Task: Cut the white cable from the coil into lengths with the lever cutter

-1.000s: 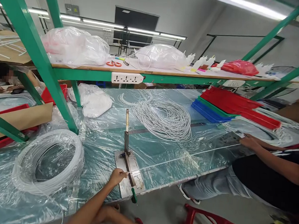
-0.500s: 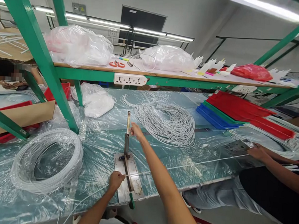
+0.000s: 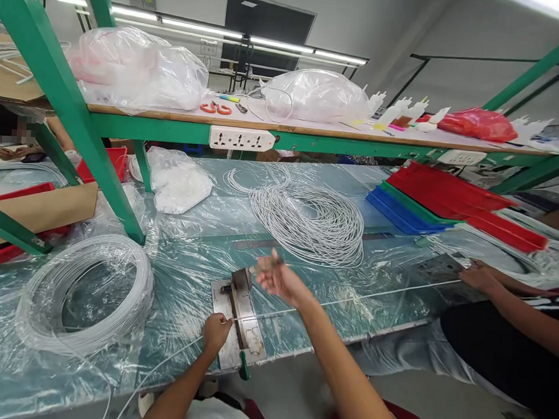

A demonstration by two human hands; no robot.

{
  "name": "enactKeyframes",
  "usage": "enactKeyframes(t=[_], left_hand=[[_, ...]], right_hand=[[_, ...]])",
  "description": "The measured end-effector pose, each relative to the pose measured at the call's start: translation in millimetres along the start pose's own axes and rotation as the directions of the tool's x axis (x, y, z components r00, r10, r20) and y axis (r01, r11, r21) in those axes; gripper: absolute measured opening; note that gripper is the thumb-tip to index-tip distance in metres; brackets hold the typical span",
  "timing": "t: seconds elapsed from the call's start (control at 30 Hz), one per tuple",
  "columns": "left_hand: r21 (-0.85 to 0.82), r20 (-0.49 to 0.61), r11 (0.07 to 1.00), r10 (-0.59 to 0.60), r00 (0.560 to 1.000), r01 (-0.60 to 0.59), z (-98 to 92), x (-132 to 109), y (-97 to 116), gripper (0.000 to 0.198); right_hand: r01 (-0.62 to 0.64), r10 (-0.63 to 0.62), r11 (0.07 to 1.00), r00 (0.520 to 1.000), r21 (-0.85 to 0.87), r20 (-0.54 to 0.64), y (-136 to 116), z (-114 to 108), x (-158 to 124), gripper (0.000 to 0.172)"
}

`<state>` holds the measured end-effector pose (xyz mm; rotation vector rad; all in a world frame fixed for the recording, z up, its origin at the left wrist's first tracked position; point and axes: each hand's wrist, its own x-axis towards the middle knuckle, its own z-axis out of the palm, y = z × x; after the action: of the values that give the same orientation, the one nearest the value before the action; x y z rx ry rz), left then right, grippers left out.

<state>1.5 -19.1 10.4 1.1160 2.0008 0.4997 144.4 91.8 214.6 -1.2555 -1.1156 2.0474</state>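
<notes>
My left hand (image 3: 217,332) pinches a thin white cable (image 3: 173,358) just left of a bench-mounted lever cutter (image 3: 249,333). The cable lies across the cutter's metal base and runs right to a co-worker's hand (image 3: 482,277). My right hand (image 3: 282,280) is at the cutter's lever handle (image 3: 256,269), fingers curled round it; motion blurs the fingertips. The lever leans over to the right, its wide metal blade part (image 3: 241,279) facing me. A green grip (image 3: 244,365) sits at the base's near end.
A large cable coil (image 3: 87,293) lies at left, partly under clear plastic. Another cable coil (image 3: 307,226) lies behind the cutter. Stacked red, green and blue trays (image 3: 410,210) stand back right. A green-framed shelf (image 3: 171,127) crosses above the bench. The co-worker stands at right.
The lever has swung from upright over to the right, and my right hand has moved right and down with it. My left hand stays on the cable. The view has shifted slightly.
</notes>
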Motion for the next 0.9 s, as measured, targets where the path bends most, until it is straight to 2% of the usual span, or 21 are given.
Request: enactKeyframes(t=[0.07,0.1,0.17,0.23,0.27,0.4,0.5,0.63,0.8,0.9], left_hand=[[0.011,-0.004,1.0,0.002,1.0,-0.002,-0.2,0.3,0.3,0.032],[0.017,-0.007,1.0,0.002,1.0,-0.002,-0.2,0.2,0.5,0.031],[0.026,-0.018,1.0,-0.004,1.0,0.004,0.0,-0.1,1.0,0.03],[0.035,-0.03,0.999,-0.012,0.999,0.013,0.4,-0.6,1.5,0.029],[0.039,-0.033,0.999,-0.017,0.999,0.018,0.6,-0.8,1.8,0.029],[0.052,-0.038,0.998,-0.019,0.999,0.021,0.6,-1.9,3.1,0.029],[0.052,-0.042,0.999,-0.011,0.999,0.013,-0.5,-3.2,4.1,0.03],[0.048,-0.044,0.999,0.005,0.999,-0.003,-1.6,-5.3,5.6,0.032],[0.037,-0.035,0.999,0.014,0.999,-0.012,0.0,-6.3,6.2,0.037],[0.014,-0.038,1.0,0.016,0.999,-0.016,0.7,-7.3,2.7,0.035]], right_hand=[[-0.074,0.074,0.997,0.997,-0.032,0.011,28.8,-1.3,-44.8,0.041],[-0.111,0.111,0.993,0.994,-0.035,-0.002,45.8,-0.8,-63.6,0.041],[-0.178,0.176,0.984,0.982,-0.028,-0.07,82.7,1.6,-90.5,0.058],[-0.212,0.204,0.977,0.965,-0.032,-0.163,120.7,4.7,-102.0,0.074],[-0.213,0.199,0.976,0.957,-0.043,-0.209,138.7,6.1,-102.9,0.076],[-0.174,0.123,0.979,0.918,-0.104,-0.377,192.6,9.4,-92.2,0.065],[-0.106,0.01,0.976,0.892,-0.188,-0.452,210.3,10.4,-87.2,0.05],[-0.025,-0.137,0.948,0.867,-0.318,-0.478,213.8,11.8,-90.2,0.04],[-0.025,-0.201,0.91,0.847,-0.415,-0.492,212.9,12.8,-94.0,0.036],[-0.022,-0.209,0.908,0.841,-0.419,-0.498,228.1,16.3,-90.3,0.035]])
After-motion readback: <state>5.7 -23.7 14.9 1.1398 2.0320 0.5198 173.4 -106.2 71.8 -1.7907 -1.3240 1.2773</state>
